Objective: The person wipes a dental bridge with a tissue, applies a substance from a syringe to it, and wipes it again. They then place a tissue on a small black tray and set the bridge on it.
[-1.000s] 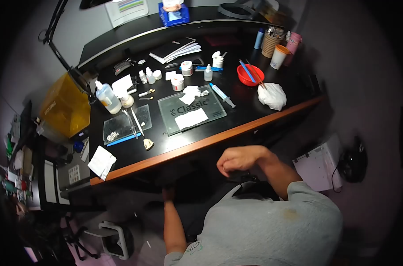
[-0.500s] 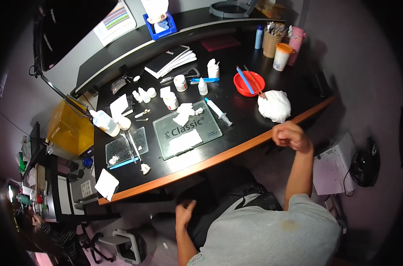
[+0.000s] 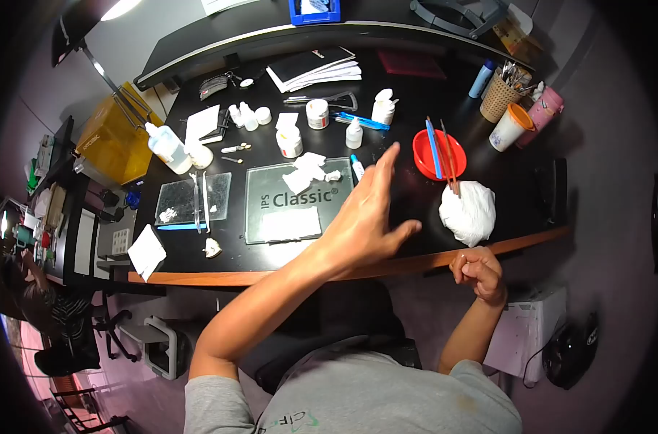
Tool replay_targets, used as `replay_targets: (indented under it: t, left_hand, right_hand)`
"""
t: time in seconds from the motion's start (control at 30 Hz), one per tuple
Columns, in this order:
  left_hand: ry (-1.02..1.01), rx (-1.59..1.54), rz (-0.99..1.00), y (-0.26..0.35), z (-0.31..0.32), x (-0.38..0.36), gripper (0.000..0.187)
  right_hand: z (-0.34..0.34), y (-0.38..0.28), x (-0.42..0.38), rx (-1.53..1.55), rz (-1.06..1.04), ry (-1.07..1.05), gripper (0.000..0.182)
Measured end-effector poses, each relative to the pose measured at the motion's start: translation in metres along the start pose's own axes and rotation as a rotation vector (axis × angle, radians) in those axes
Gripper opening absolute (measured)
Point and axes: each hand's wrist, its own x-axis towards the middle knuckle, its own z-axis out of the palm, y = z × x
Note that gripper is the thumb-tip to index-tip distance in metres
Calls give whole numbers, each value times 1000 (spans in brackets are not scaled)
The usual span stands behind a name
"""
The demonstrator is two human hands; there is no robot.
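Note:
My left hand (image 3: 369, 213) reaches out over the desk with fingers stretched and thumb apart, holding nothing. It covers the right edge of a glass slab marked "IPS Classic" (image 3: 267, 173) and most of a syringe (image 3: 357, 167). White paper pieces (image 3: 293, 224) lie on the slab. At the desk's front edge my right hand (image 3: 481, 275) is curled closed; whatever its fingers may hold is hidden. Just beyond it sits a crumpled white tissue bundle (image 3: 468, 213). Behind that, a red bowl (image 3: 421, 160) carries a blue-handled tool and thin brushes (image 3: 448, 152).
Several white jars and bottles, among them a jar (image 3: 317, 114) and a dropper bottle (image 3: 353, 134), stand behind the slab. Left are a smaller glass plate (image 3: 177, 197) with tweezers and a dental model piece (image 3: 212, 248). A cup (image 3: 510, 130) and pink bottle (image 3: 546, 108) stand far right.
My left hand has risen from my lap and stretched out over the slab's right side. My right hand stays closed near the desk edge, slightly lower in view. The camera view has shifted.

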Motion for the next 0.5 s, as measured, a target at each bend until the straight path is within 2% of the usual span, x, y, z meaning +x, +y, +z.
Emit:
replay_targets:
  t: [0.07,0.2,0.37,0.5]
  left_hand:
    - [43,76,44,-20,20,33,123]
    - [-13,62,-35,-37,39,77,135]
    - [-60,66,-59,-54,56,96,141]
    - [-11,74,5,-62,70,100,142]
  right_hand:
    - [-13,10,-3,70,-37,-1,32]
    - [-25,18,-4,181,-63,-3,32]
    - [-30,18,-3,207,-53,-80,31]
    - [-34,22,-3,263,-47,-135,31]
